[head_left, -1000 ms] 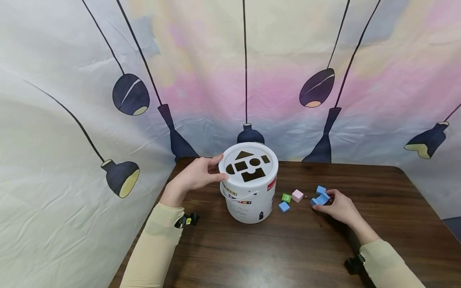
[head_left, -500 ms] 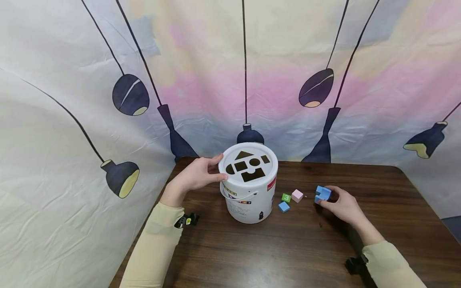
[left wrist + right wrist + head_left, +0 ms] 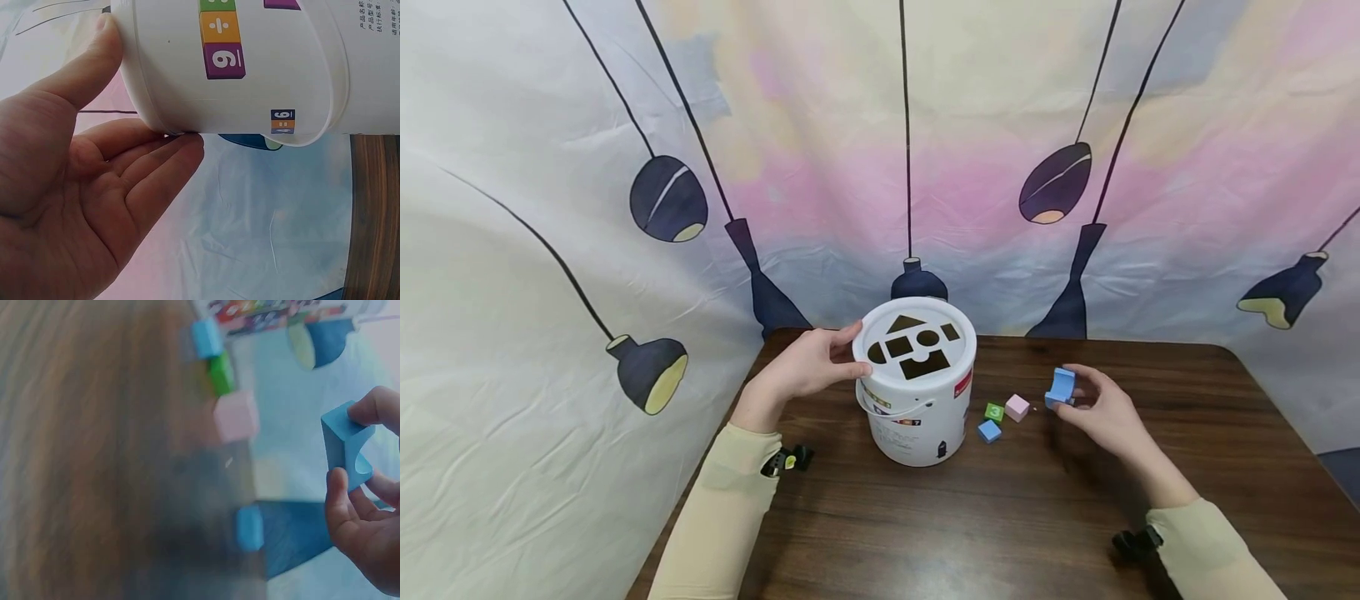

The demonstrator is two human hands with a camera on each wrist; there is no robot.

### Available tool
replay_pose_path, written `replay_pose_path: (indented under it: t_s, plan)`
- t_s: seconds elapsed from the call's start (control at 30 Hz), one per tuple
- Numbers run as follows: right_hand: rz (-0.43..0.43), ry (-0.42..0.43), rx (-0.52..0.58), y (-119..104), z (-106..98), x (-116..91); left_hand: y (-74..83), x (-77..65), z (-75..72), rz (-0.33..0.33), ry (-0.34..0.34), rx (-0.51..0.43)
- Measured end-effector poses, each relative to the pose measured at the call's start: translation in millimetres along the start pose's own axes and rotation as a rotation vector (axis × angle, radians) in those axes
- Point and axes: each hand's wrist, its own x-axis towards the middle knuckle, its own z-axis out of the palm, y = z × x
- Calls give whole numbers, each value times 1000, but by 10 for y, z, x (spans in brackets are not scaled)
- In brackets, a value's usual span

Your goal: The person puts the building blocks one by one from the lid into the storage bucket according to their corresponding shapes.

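Note:
A white bucket (image 3: pixel 917 446) stands upright on the table, with shaped holes cut in its lid (image 3: pixel 887 327). My left hand (image 3: pixel 801 367) holds its upper left side, thumb at the lid's rim and fingers spread around the edge. The left wrist view shows this hand (image 3: pixel 75 181) with fingertips against the bucket wall (image 3: pixel 169 75). My right hand (image 3: pixel 1108 417) pinches a blue arch block (image 3: pixel 1063 385) above the table. In the right wrist view, thumb and fingers grip the arch block (image 3: pixel 337 440), its curved notch facing the palm.
Between bucket and right hand lie a green number cube (image 3: pixel 994 412), a pink cube (image 3: pixel 1017 407) and a blue block (image 3: pixel 989 431). Another blue block (image 3: pixel 250 528) shows on the table in the right wrist view. A wire handle (image 3: pixel 898 413) hangs down the bucket. Behind stands a patterned cloth (image 3: pixel 850 167).
My right hand has lifted the blue arch block and turned it more upright, moving slightly toward the back of the table. My left hand stays on the bucket.

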Motion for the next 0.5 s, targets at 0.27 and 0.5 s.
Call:
replay_pose_path:
  t_s: [0.27,0.5]
  plan:
    - [-115,-7,89,-620,4,71,-7,3,5,3,0,-16]
    - [-220,-7,151,-1139,34,120,-10,-2,-1,2,3,-12]
